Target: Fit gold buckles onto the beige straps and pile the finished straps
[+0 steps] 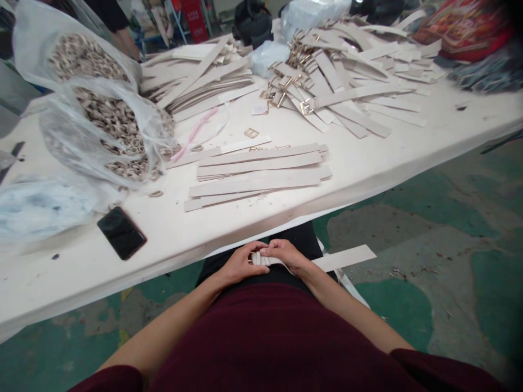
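Observation:
Over the lap, my left hand is closed around the buckle end of a pale belt strap. My right hand pinches the same strap just beside it, thumb and fingers touching the folded part. The strap passes under my right wrist, and its cut end sticks out to the right. Only a bit of the metal buckle shows between the fingers of my left hand. In front, flat pale strips lie in a stack near the table edge, with a loose gold buckle behind them.
Plastic bags full of small loops stand on the table at the left. A black phone lies near the front edge. Buckled belts are heaped at the back right, beside a red bag. Part of a person shows at the back left.

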The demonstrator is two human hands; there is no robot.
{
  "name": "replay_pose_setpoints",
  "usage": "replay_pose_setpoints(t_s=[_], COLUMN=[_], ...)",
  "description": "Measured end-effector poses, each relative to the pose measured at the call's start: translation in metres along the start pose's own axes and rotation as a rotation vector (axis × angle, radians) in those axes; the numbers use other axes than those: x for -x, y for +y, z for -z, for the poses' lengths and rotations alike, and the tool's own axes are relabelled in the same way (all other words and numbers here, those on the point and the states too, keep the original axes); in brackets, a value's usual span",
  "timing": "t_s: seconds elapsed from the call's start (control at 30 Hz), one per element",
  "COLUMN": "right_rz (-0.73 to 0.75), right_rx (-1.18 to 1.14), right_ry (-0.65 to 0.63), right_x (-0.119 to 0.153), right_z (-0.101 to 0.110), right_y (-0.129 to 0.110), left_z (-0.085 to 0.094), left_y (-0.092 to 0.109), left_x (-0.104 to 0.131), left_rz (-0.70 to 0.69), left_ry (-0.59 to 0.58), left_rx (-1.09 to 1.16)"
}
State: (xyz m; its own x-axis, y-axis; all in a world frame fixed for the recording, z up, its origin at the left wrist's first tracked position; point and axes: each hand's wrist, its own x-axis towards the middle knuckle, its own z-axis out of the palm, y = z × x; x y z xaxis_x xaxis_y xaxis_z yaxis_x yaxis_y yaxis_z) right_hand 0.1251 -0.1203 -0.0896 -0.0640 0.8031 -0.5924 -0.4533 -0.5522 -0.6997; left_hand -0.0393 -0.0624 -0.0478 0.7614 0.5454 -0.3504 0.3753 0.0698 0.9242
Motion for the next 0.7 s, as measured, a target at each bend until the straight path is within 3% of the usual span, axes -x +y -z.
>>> replay_pose_setpoints(t_s=[0.27, 0.7], right_rz=[-0.025, -0.072], right_rx=[0.016, -0.017], right_ry=[0.015, -0.091], right_x=[0.0, 0.009], right_z=[0.0, 0.004], right_y=[-0.002, -0.013], left_z=[-0.008, -0.008], left_y=[0.002, 0.007], left_x=[-0.008, -0.004], left_rz=[-0.119, -0.078], left_ry=[0.161, 0.089], left_rx=[-0.393, -0.309])
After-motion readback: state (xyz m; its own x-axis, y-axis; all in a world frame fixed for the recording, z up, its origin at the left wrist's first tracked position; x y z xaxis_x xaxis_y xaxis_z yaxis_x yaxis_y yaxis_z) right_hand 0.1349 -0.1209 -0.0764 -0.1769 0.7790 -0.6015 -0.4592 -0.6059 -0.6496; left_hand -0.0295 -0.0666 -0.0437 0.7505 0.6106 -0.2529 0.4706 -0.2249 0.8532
